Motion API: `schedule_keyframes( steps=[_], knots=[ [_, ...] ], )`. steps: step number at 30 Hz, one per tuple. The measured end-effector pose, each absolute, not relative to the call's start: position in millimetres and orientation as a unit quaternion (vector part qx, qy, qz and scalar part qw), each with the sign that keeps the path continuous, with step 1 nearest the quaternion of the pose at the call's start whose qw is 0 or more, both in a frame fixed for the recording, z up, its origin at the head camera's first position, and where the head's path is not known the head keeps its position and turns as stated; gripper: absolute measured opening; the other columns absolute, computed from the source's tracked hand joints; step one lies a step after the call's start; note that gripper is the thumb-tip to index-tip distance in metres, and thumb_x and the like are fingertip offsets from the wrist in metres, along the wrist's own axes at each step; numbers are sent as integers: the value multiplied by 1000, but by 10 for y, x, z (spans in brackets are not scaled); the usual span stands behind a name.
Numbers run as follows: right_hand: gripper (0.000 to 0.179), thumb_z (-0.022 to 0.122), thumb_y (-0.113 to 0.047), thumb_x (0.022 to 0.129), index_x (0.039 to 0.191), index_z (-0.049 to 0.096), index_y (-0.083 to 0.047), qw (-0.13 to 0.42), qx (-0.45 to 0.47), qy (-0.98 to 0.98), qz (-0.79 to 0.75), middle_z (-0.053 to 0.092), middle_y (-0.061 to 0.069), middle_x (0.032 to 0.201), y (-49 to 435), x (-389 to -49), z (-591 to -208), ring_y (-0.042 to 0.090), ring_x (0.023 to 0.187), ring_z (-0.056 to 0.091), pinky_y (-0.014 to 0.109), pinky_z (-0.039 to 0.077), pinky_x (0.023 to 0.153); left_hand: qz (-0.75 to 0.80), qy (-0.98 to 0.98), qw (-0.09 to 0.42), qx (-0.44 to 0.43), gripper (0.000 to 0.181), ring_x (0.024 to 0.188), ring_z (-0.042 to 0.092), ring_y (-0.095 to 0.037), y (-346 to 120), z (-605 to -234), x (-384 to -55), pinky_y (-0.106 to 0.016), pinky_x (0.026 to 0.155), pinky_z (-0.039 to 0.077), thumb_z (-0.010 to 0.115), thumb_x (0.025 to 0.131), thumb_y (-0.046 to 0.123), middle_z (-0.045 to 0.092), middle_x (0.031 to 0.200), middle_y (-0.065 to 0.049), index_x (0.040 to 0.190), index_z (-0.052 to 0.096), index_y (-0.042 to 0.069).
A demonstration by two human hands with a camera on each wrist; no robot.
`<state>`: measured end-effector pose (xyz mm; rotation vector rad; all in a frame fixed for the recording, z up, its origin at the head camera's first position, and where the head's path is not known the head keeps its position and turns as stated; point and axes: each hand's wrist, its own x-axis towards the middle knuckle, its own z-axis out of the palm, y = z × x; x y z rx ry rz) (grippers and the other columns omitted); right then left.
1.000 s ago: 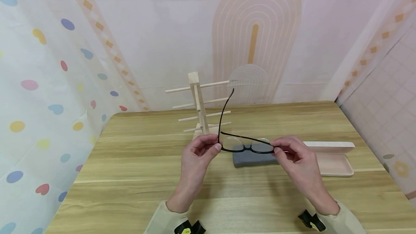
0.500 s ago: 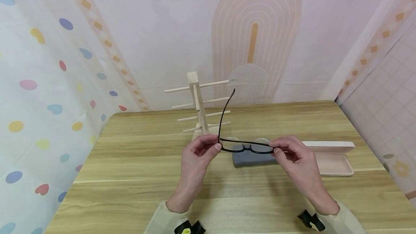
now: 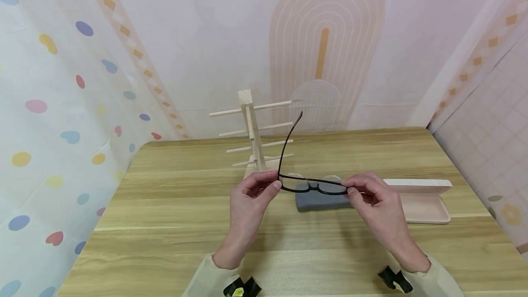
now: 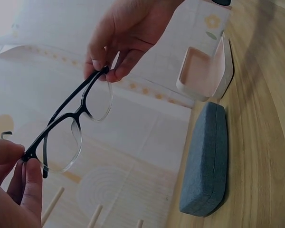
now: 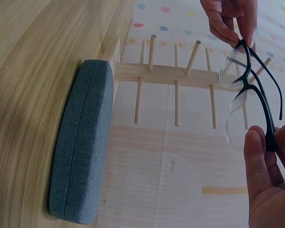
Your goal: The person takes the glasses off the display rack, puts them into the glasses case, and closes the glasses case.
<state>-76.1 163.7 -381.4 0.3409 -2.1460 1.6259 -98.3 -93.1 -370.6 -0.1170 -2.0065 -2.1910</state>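
Note:
A pair of eyeglasses point(image 3: 314, 189), black along the top and clear along the bottom, is held up above the table by both hands. My left hand point(image 3: 250, 207) pinches its left hinge corner between thumb and fingers. At the opposite corner, my right hand point(image 3: 381, 210) has the same kind of pinch. One temple arm stretches away from the left hinge, while the other lies folded across behind the lenses. In the left wrist view the eyeglasses point(image 4: 77, 114) hang tilted between the two hands. Their black top rim point(image 5: 262, 97) also shows in the right wrist view.
Behind the eyeglasses lies a closed grey-blue glasses case point(image 3: 321, 202). An open pale pink case point(image 3: 426, 210) sits on the right, partly behind the right hand. The wooden stand with several pegs point(image 3: 255, 139) rises at the back of the wooden table point(image 3: 173, 205).
The right temple arm has swung in towards the frame and now lies folded along it. The left temple's tip has shifted slightly right. Both hands keep their places.

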Motion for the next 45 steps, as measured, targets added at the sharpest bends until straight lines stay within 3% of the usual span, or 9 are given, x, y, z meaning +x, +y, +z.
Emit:
schedule_keyframes(
  steps=[23, 32, 45],
  knots=[
    [29, 61, 19, 90, 102, 77, -3, 222, 146, -764, 588, 68, 5, 101, 1624, -768, -3831, 14, 80, 74, 19, 59, 71, -697, -705, 116, -68, 15, 85, 72, -14, -938, -3730, -998, -21, 74, 58, 76, 87, -5, 75, 101, -18, 100, 81, 0],
    [30, 61, 19, 90, 102, 77, -3, 221, 144, -765, 587, 68, 5, 102, 1626, -767, -3833, 14, 80, 74, 19, 59, 71, -683, -717, 119, -72, 15, 89, 70, -15, -942, -3743, -1001, -21, 75, 57, 76, 86, -6, 75, 100, -10, 97, 82, 2],
    [30, 61, 18, 91, 102, 78, -3, 216, 140, -766, 589, 69, 6, 102, 1635, -769, -3832, 14, 81, 74, 20, 59, 72, -675, -724, 114, -86, 16, 89, 69, -17, -950, -3763, -1011, -20, 75, 57, 76, 87, -5, 75, 98, -9, 97, 83, 4]
  ],
)
